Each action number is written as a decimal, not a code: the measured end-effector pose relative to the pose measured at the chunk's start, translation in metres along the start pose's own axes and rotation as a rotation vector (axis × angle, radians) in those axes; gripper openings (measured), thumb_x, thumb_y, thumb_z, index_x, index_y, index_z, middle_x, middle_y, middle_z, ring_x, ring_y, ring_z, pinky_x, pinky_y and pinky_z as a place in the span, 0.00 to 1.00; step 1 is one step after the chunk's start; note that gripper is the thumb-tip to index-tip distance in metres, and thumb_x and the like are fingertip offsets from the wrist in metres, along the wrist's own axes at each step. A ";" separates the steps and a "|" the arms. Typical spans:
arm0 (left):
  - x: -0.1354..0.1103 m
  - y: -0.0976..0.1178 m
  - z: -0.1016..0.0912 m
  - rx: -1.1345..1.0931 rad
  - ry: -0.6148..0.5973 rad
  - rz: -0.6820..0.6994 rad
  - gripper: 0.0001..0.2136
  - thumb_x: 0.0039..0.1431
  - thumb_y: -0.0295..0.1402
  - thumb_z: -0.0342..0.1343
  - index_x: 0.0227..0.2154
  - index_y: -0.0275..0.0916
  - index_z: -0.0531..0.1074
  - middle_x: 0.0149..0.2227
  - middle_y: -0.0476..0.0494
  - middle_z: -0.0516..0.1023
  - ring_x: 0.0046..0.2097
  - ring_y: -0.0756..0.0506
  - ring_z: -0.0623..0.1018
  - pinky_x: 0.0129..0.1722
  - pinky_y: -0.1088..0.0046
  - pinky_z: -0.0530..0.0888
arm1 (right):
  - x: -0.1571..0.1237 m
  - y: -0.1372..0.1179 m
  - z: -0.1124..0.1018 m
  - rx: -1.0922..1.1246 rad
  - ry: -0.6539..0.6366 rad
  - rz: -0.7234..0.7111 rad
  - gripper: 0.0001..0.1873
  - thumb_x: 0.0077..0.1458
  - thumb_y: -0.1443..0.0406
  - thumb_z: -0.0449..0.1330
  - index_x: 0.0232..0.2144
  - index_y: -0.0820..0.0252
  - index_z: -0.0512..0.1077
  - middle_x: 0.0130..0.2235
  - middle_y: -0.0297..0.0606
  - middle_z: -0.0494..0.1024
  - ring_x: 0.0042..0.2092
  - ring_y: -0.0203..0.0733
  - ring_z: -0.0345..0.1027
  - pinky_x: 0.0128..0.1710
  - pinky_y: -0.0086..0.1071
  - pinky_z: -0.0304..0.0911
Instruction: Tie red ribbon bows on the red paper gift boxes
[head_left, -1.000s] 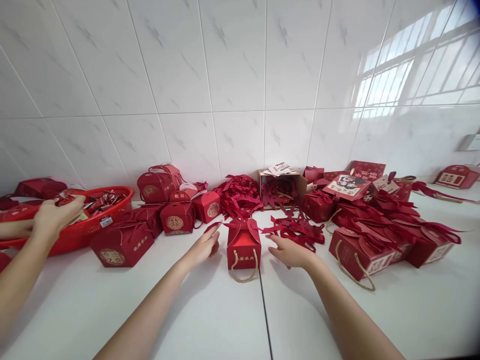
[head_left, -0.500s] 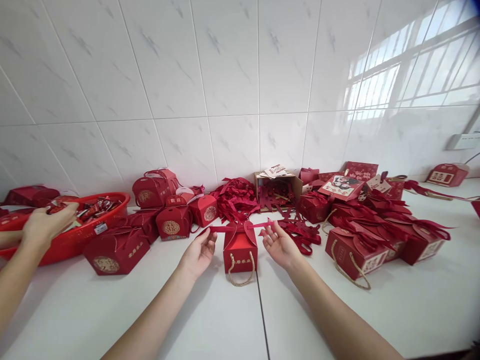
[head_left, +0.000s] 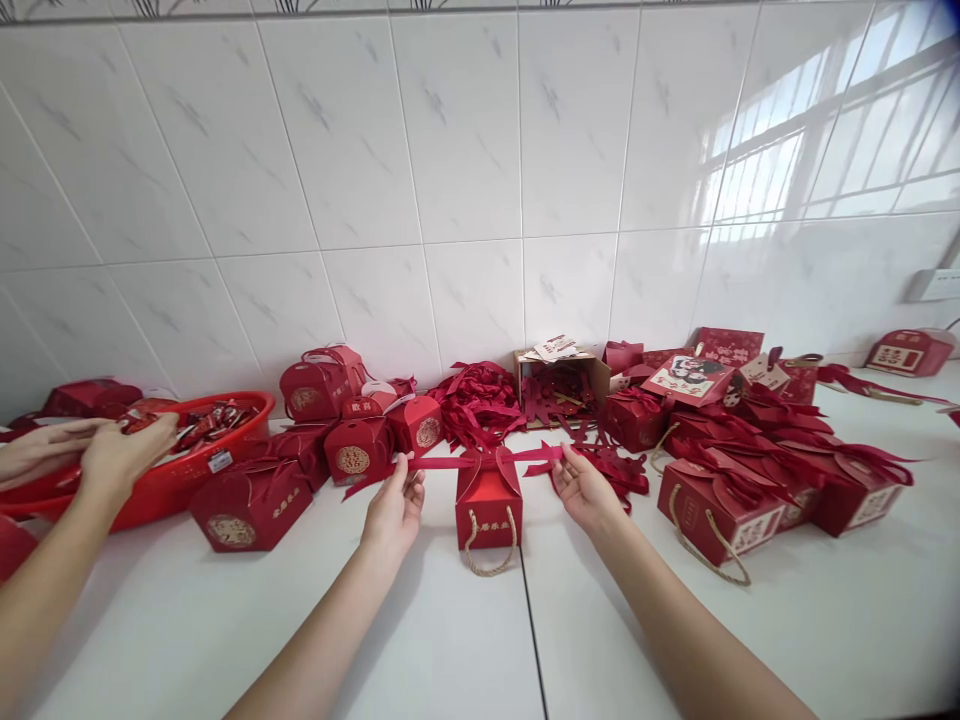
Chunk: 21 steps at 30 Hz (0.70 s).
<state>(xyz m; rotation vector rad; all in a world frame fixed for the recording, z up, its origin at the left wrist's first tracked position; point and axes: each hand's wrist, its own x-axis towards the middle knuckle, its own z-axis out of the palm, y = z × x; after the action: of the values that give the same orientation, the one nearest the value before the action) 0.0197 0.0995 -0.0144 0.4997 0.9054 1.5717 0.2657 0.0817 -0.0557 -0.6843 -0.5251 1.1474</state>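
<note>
A small red gift box (head_left: 490, 508) stands upright on the white table, its rope handle (head_left: 490, 572) hanging down the near side. Dark red ribbon (head_left: 442, 462) runs through the top of the box and stretches out to both sides. My left hand (head_left: 395, 505) pinches the left end, whose tail hangs past the fingers. On the other side my right hand (head_left: 589, 490) pinches the right end between thumb and fingers. Neither hand touches the box itself.
Another person's hands (head_left: 124, 450) are over a red basin (head_left: 259, 425) of wrapped sweets at left. Red boxes (head_left: 251, 500) stand beside it. Behind are a ribbon heap (head_left: 480, 400) and an open carton (head_left: 596, 375). Several ribbon-tied boxes (head_left: 720, 505) crowd the right.
Both my hands have closed on the ribbon and hold it out straighter to each side. The view has tilted up slightly. The other person's second hand shows more over the basin.
</note>
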 end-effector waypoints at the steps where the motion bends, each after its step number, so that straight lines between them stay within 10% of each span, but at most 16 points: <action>1: 0.001 0.002 0.000 0.004 -0.003 0.037 0.02 0.58 0.27 0.57 0.32 0.35 0.72 0.23 0.51 0.71 0.23 0.58 0.73 0.20 0.89 0.70 | -0.001 -0.004 0.002 0.006 0.025 -0.014 0.09 0.48 0.62 0.66 0.26 0.57 0.69 0.22 0.30 0.72 0.25 0.33 0.70 0.25 0.25 0.72; 12: -0.009 0.055 0.039 0.161 -0.157 0.398 0.17 0.35 0.35 0.72 0.31 0.35 0.77 0.25 0.52 0.74 0.25 0.56 0.71 0.21 0.84 0.65 | -0.007 -0.071 0.047 -0.169 0.007 -0.243 0.18 0.36 0.55 0.71 0.26 0.61 0.73 0.22 0.30 0.74 0.23 0.31 0.68 0.24 0.25 0.69; 21: -0.043 0.093 0.071 0.326 -0.333 0.493 0.17 0.36 0.40 0.70 0.30 0.34 0.79 0.26 0.45 0.77 0.26 0.53 0.72 0.17 0.84 0.62 | -0.022 -0.120 0.069 -0.310 -0.115 -0.430 0.18 0.41 0.53 0.68 0.28 0.61 0.74 0.24 0.32 0.76 0.26 0.34 0.72 0.24 0.25 0.69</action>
<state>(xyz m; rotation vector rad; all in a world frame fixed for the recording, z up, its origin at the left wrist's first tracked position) 0.0236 0.0767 0.1087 1.2545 0.8182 1.7071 0.2872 0.0458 0.0784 -0.7287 -0.9126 0.7085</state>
